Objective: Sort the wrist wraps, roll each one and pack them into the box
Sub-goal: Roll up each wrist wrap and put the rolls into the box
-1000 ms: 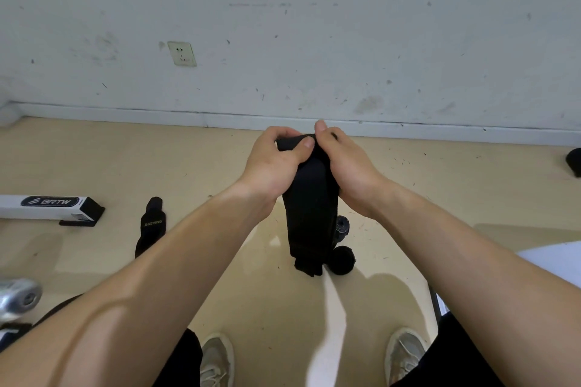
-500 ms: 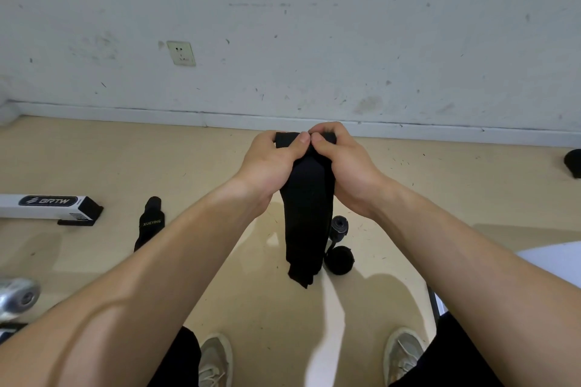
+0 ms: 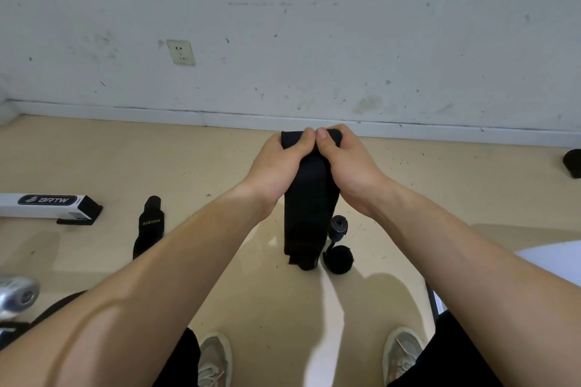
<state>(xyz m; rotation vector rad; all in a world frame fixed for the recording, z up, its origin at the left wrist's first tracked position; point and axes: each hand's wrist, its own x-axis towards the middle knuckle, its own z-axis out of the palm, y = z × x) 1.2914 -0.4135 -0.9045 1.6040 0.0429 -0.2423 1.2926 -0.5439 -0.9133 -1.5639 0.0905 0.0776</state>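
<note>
Black wrist wrap (image 3: 309, 198) is held up in front. Its top end is clamped by both: left grip (image 3: 276, 163) and right grip (image 3: 349, 163) each curl round it, thumbs meeting on top. The rest hangs straight down below the grips. Two rolled wraps (image 3: 339, 259) lie on the floor (image 3: 188, 166) just right of the hanging tail. A flat wrap (image 3: 147, 229) and the white box (image 3: 44, 205) lie well left.

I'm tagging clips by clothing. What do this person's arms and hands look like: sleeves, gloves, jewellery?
The left hand and right hand are bare: no gloves, rings, watch or bands visible. The left forearm and right forearm are uncovered to the frame edge; no sleeve in view.
</note>
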